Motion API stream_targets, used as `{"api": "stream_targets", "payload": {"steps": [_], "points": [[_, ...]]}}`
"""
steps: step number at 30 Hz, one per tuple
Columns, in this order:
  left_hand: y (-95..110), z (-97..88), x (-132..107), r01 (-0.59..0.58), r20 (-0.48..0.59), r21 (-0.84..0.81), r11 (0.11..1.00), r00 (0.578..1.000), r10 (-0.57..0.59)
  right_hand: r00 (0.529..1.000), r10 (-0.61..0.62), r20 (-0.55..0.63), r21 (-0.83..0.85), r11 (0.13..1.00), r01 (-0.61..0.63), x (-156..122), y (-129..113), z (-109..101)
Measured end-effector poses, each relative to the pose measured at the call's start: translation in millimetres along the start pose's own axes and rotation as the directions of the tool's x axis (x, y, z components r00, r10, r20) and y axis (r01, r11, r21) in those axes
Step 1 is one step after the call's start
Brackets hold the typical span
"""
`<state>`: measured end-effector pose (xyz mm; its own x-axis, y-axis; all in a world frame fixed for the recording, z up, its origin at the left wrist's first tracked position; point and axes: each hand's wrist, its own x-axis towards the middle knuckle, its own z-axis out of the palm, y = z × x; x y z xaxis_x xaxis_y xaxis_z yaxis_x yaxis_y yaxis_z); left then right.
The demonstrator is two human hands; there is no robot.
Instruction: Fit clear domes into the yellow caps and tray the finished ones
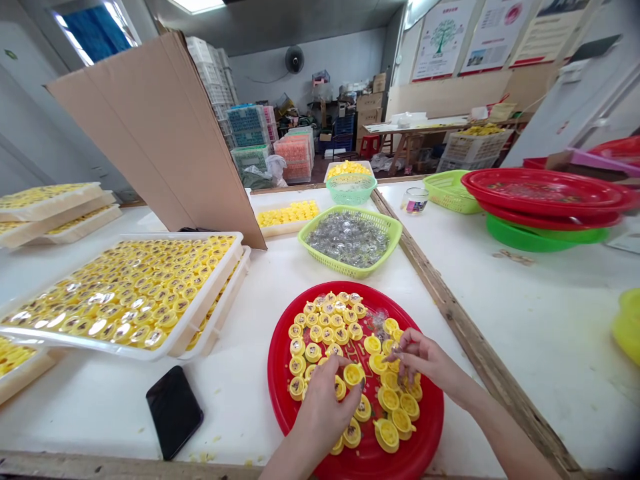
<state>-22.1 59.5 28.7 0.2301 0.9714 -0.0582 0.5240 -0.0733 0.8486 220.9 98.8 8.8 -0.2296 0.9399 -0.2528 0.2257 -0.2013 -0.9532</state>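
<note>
From the head view, I log the left hand [327,400] pinching one yellow cup [354,375] over the red tray [280,347]. The right hand [425,357] has fingers bent over plain cups [389,399] (I cannot tell whether they grip anything). I judge the picture-faced cups [313,352] on the tray's left complete; the plain cups at its right appear outstanding.

No text is readable, even on the wall posters [493,37].
</note>
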Motion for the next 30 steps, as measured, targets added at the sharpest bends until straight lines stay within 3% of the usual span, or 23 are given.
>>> {"api": "stream_targets", "payload": {"steps": [2,4,8,14,21,27,30], "points": [[-2.8,1.4,-0.1,-0.008,0.006,-0.017,1.0,1.0,0.008,0.992,0.124,0.033,0.132,0.983,-0.127,-9.5,2.9,-5.2],[-5.8,2.9,0.7,-0.037,0.019,-0.057,0.998,0.999,0.038,0.984,0.177,0.022,0.191,0.965,-0.177,-17.7,3.4,-9.7],[-9.0,8.8,3.8,-0.045,0.038,-0.177,0.983,0.998,0.053,0.988,0.153,0.014,0.244,0.958,-0.152,-30.2,-2.2,-8.4],[-8.2,22.2,5.4,0.044,0.063,-0.417,0.908,0.998,-0.019,0.999,0.038,0.027,0.237,0.971,-0.043,-41.7,-13.6,18.0],[4.0,21.8,-2.8,0.039,0.017,-0.392,0.919,0.999,-0.035,0.991,-0.136,0.007,0.081,0.987,0.135,-54.0,-24.8,34.9],[7.7,20.1,-2.9,-0.028,-0.105,-0.302,0.953,0.994,-0.004,0.999,-0.044,0.02,0.367,0.93,0.033,-46.8,-11.2,61.2],[4.4,23.5,-4.0,-0.083,-0.158,-0.291,0.953,0.987,0.038,0.999,0.011,-0.053,0.429,0.903,0.013,-43.4,-6.6,78.6]]}}
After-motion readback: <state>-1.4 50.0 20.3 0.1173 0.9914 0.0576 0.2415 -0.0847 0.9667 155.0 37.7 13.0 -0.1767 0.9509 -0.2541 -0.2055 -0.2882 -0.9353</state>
